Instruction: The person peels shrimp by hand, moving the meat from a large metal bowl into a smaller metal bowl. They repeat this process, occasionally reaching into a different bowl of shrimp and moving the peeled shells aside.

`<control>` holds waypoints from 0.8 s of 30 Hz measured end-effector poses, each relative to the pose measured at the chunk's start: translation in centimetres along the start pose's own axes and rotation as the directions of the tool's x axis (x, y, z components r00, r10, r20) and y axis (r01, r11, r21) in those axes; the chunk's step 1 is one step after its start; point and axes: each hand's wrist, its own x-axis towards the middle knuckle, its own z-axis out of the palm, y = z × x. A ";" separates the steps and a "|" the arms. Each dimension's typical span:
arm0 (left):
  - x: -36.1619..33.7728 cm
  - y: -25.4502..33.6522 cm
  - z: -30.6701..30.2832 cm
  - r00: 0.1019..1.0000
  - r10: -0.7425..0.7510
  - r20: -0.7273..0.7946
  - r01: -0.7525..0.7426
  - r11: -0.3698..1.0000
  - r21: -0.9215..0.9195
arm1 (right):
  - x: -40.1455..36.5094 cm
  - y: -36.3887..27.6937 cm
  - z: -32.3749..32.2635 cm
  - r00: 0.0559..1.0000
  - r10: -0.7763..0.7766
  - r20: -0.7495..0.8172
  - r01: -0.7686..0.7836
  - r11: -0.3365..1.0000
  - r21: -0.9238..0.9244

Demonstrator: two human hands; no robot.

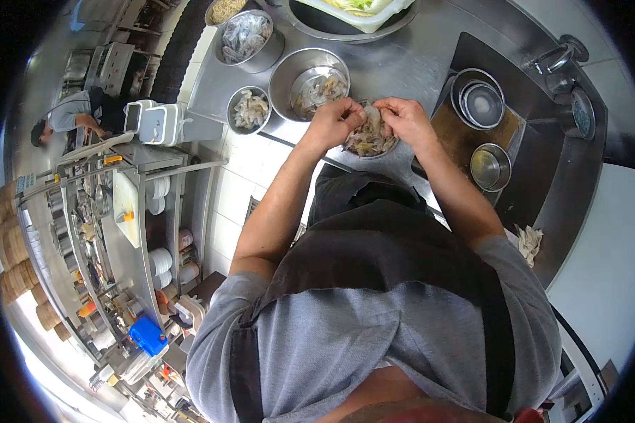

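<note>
Above a bowl of unpeeled shrimp [365, 146], my left hand [335, 121] and my right hand [406, 121] are both closed in a pinch. Between them is a greyish shrimp [371, 115], which the fingers of both hands appear to grip; its far side is partly covered by the fingertips. Just left of my left hand stands a wide steel pot [279, 70] with shells and scraps [324, 92] in it. Further left, peeled-looking pale shrimp [251, 111] fill a small steel bowl [232, 121].
A steel pot holding a plastic bag [247, 39] and a white tub of leafy greens [365, 21] stand at the back. To the right, nested bowls [478, 99] and a steel pot [490, 168] sit by the sink and tap [554, 60]. Another person [74, 113] is at far left.
</note>
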 end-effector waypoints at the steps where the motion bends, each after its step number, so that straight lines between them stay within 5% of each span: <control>1: 0.0 -0.2 0.0 1.000 0.007 -0.003 -0.007 1.000 -0.006 | 0.0 0.1 -0.1 1.000 0.021 -0.012 -0.022 0.999 -0.040; 5: -0.2 0.2 -0.3 1.000 0.014 0.006 -0.014 0.997 0.073 | -0.2 0.8 0.1 0.998 0.039 0.044 -0.033 0.991 -0.130; 7: -0.3 0.0 -0.4 1.000 -0.006 0.016 0.005 0.998 0.068 | -0.4 1.2 1.0 0.983 -0.185 0.015 0.185 0.982 -0.018; 13: -0.3 -0.1 -0.1 0.999 -0.034 -0.012 0.035 0.998 0.050 | 0.4 2.4 1.1 0.956 -0.294 -0.008 0.293 0.954 -0.065; 16: -0.4 -0.3 0.0 0.996 0.023 -0.081 -0.011 0.990 0.142 | 0.2 1.9 0.6 0.991 -0.129 0.020 0.130 0.990 -0.056; 20: -0.3 -1.0 -0.1 0.959 0.136 -0.250 -0.083 0.974 0.211 | -0.4 0.9 -0.4 0.990 -0.131 0.052 0.138 0.977 -0.163; 24: 0.1 -2.6 0.4 0.969 0.211 -0.127 -0.149 0.913 0.379 | -0.3 2.6 -1.2 1.000 -0.013 0.013 0.014 0.991 -0.132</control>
